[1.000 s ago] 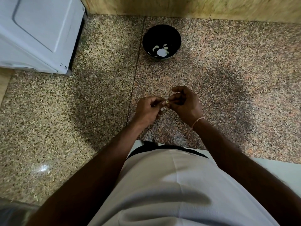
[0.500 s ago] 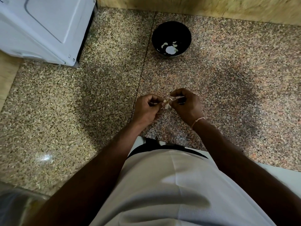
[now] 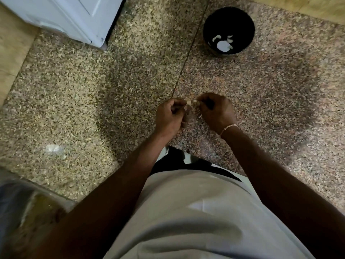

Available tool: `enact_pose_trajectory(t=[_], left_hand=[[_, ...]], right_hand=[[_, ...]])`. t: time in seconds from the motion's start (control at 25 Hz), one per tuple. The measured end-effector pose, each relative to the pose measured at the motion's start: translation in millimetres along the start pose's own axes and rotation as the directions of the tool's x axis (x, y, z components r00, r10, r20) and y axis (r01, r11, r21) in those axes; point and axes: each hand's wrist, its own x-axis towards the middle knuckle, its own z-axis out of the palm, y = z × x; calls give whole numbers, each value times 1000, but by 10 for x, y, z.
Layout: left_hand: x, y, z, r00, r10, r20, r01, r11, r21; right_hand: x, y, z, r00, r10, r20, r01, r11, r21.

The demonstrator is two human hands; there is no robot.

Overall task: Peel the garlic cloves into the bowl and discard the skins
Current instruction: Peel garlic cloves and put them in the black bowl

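Hands (image 3: 194, 113) tug garlic clove (image 3: 190, 103) — now apart.

Your left hand (image 3: 170, 116) and right hand (image 3: 216, 110) pinch a small pale garlic clove (image 3: 190, 102) between them above the speckled granite counter (image 3: 74, 90). The round black bowl (image 3: 228, 19) beyond holds white peeled cloves (image 3: 223, 43); a white appliance (image 3: 71, 15) stands far left.

A polished speckled stone counter (image 3: 93, 94) carries a glossy black bowl (image 3: 211, 23) beside a smooth white plastic appliance (image 3: 74, 14).
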Motion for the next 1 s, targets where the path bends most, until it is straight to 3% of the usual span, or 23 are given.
enact_pose_trajectory(t=[0.28,0.44,0.56,0.72,0.88,1.0], left_hand=[[-3,-19,-64,997,-78,7,78,997,-17],[34,-26,-11,996,-89,-9,90,992,92],[43,-27,58,991,-136,9,133,976,175],[45,25,205,984,-171,48,152,952,266],[68,154,485,990,-120,76,71,883,464],[103,225,554,977,-145,155,69,908,413]], right_hand=[[346,-49,53,997,63,-36,-68,984,-165],[328,23,-23,996,80,32,-73,980,-183],[148,91,-214,996,87,-8,-87,982,-167],[-228,210,-391,990,128,-51,-137,939,-316],[-375,77,-185,999,48,18,-38,937,-347],[-280,44,-152,998,58,30,-45,948,-316]])
